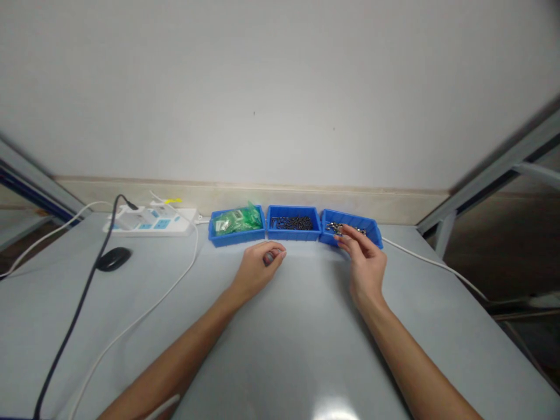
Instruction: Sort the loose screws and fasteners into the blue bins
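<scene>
Near the tabletop's (280,350) far edge, the right-hand blue bin (327,238) carries small metal parts (334,227). The right hand (368,268) reaches it, fingers nearly together — whether they hold a part, I cannot tell. The left hand (257,269) is loosely curled, contents hidden. A weak pinch could drop parts.

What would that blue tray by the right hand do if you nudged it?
The blue tray would probably slide, not tip: it's low and broad on a smooth-looking table. The small metal parts look loose inside, so they'd likely shift around.
</scene>
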Action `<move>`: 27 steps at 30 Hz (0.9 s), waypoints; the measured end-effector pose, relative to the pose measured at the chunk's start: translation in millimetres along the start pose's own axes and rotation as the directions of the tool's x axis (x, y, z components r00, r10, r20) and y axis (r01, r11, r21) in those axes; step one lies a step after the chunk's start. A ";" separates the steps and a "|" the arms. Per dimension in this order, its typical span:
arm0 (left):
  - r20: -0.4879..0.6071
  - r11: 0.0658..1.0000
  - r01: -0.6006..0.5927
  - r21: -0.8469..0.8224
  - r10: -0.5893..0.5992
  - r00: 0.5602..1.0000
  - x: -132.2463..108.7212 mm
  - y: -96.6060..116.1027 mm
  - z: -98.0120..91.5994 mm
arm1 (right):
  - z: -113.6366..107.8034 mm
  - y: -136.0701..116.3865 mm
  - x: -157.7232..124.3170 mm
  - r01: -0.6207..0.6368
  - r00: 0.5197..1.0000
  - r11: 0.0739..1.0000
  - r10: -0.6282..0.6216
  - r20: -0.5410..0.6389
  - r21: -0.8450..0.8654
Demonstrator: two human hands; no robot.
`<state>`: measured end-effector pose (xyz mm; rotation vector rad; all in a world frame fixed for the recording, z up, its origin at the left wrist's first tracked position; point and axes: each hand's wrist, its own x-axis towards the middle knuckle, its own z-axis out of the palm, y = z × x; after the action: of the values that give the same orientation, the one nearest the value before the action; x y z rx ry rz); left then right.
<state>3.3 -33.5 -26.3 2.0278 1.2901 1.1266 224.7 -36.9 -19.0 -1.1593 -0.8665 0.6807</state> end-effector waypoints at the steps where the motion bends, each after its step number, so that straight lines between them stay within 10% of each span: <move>1: 0.012 0.999 -0.015 0.030 0.015 1.000 -0.3 -1.2 0.4 | -0.4 0.4 1.0 -0.003 1.000 1.000 0.003 0.000 -0.003; 7: 0.165 0.988 -0.104 0.117 0.084 0.983 -2.8 -4.7 4.2 | 8.2 -1.8 -12.5 -0.028 0.905 0.983 0.101 0.413 -0.181; 13: 0.284 0.983 -0.146 0.113 0.109 0.952 -4.8 -7.8 4.5 | 9.2 0.3 -23.3 0.361 0.741 0.846 -0.006 0.671 -0.392; 27: 0.292 0.974 -0.172 0.148 0.123 0.948 -5.3 -8.0 5.8 | 6.1 9.0 -19.9 0.454 0.686 0.811 -0.053 0.726 -0.369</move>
<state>3.1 -34.6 -37.4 2.3460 1.1384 0.7707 209.1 -48.0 -31.1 -1.2210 -1.9389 0.6496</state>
